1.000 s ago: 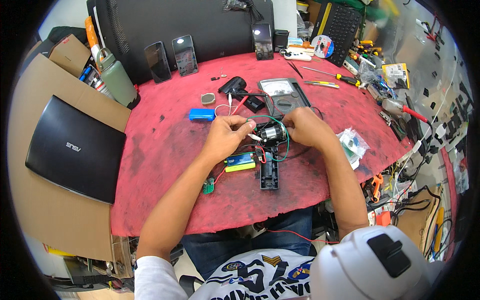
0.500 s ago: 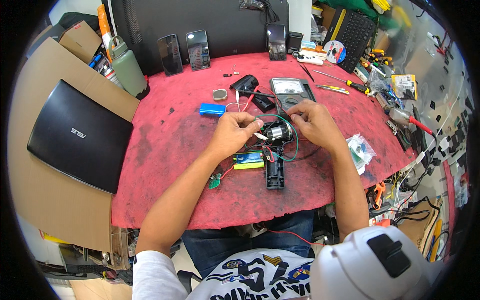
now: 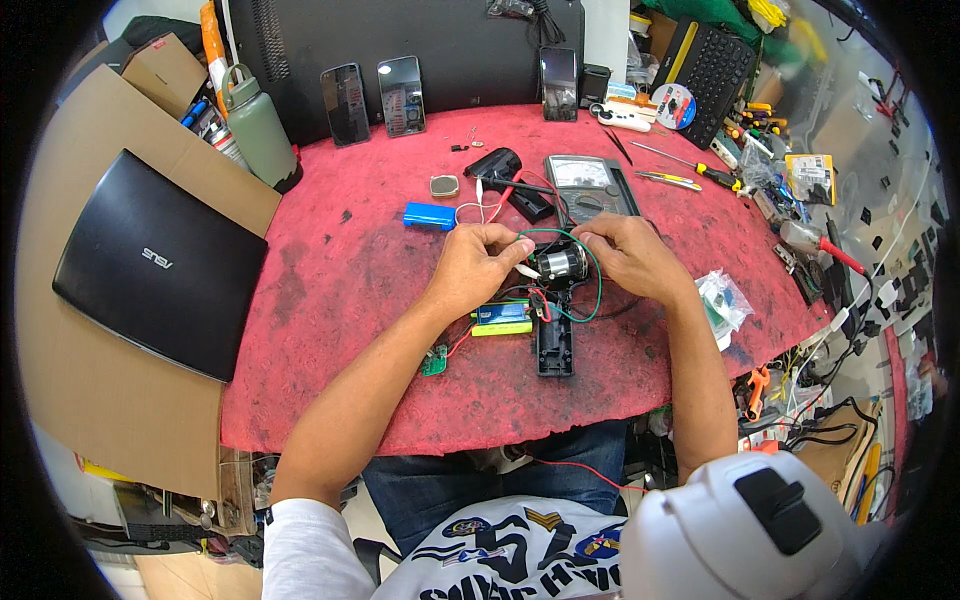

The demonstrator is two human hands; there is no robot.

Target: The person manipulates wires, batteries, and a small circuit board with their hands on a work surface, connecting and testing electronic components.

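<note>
An opened black tool housing (image 3: 555,350) lies on the red mat with a silver and black motor (image 3: 562,264) at its upper end. My left hand (image 3: 475,265) is left of the motor, its thumb and forefinger pinched on a thin green wire (image 3: 600,280) that loops around the motor's right side. A white clip (image 3: 527,271) is just below those fingertips. My right hand (image 3: 636,256) is at the motor's upper right, fingertips pinched together; what they hold is too small to tell. Blue and yellow-green battery cells (image 3: 502,327) and a green circuit board (image 3: 434,361) lie left of the housing.
Beyond my hands lie an analog multimeter (image 3: 583,175), a blue battery pack (image 3: 429,216) and a black casing part (image 3: 494,165). A laptop (image 3: 160,265) leans at left beside a green bottle (image 3: 262,130). A screwdriver (image 3: 715,177) and plastic bag (image 3: 725,300) are at right.
My right fingertips have come slightly lower, nearer the motor. My left hand keeps its pinch on the green wire. The whole view has shifted a little.
</note>
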